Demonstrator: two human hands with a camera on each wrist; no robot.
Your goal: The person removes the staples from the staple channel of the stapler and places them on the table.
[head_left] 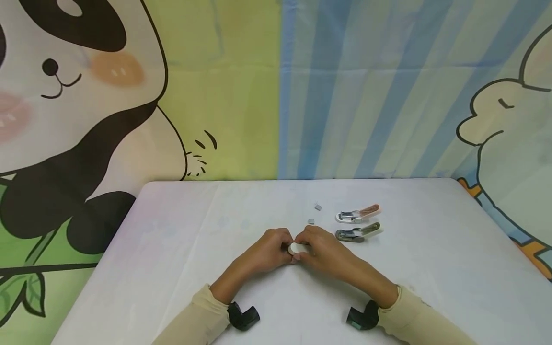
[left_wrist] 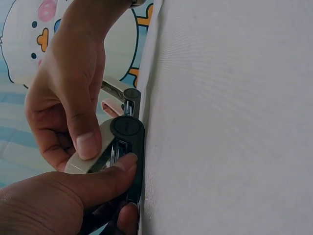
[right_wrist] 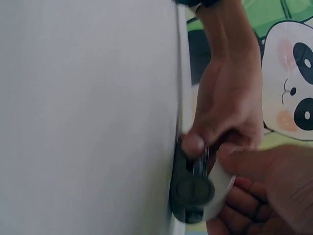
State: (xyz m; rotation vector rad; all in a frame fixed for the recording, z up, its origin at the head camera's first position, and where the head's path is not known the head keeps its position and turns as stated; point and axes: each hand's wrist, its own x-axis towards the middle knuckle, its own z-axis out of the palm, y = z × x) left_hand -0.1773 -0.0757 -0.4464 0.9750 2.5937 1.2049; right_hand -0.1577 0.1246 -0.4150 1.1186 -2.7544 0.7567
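Note:
Both hands hold a small stapler [left_wrist: 128, 126] with a dark green body, a round hinge and a pale cover that stands swung away from the body. My left hand [head_left: 272, 249] grips the dark body; in the left wrist view its thumb [left_wrist: 115, 178] lies over the metal channel. My right hand [head_left: 323, 251] pinches the pale cover [right_wrist: 221, 183] between thumb and fingers. From the head view only the cover's whitish end shows between the fingertips. Parts of the body are hidden by the fingers.
Right of the hands lie two more opened staplers, one white and peach [head_left: 357, 214], one dark green [head_left: 355, 234]. Two tiny grey pieces like staple strips, one farther back [head_left: 317, 207] and one nearer [head_left: 311, 221], lie beyond the hands on the white tabletop [head_left: 172, 268].

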